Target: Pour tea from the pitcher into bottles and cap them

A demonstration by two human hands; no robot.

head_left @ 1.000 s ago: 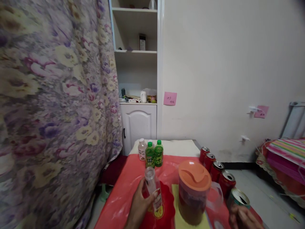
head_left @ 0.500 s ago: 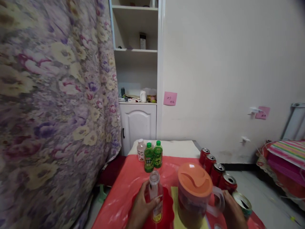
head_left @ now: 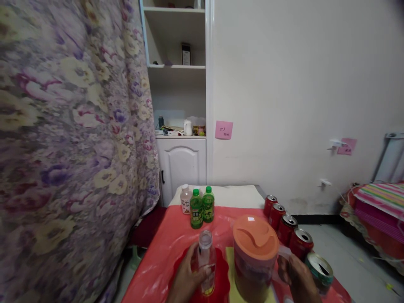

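Note:
My left hand (head_left: 186, 280) grips a clear, uncapped bottle (head_left: 205, 261) with a red and yellow label, held upright over a red dish (head_left: 221, 277). To its right stands a clear pitcher (head_left: 254, 261) with an orange lid (head_left: 255, 237) and brown liquid inside. My right hand (head_left: 298, 277) is closed around the pitcher's clear handle. The pitcher rests on a yellow mat (head_left: 230, 273).
Red table cover (head_left: 164, 256). Two green bottles (head_left: 202, 207) and a pale white-capped bottle (head_left: 185, 199) stand at the far end. Several open red cans (head_left: 285, 223) line the right edge, a green can (head_left: 318, 271) nearest. Floral curtain (head_left: 72, 143) at left; white cabinet (head_left: 181, 162) behind.
My right hand left the green can and took hold of the pitcher's handle. My left hand set the bottle more upright over the red dish.

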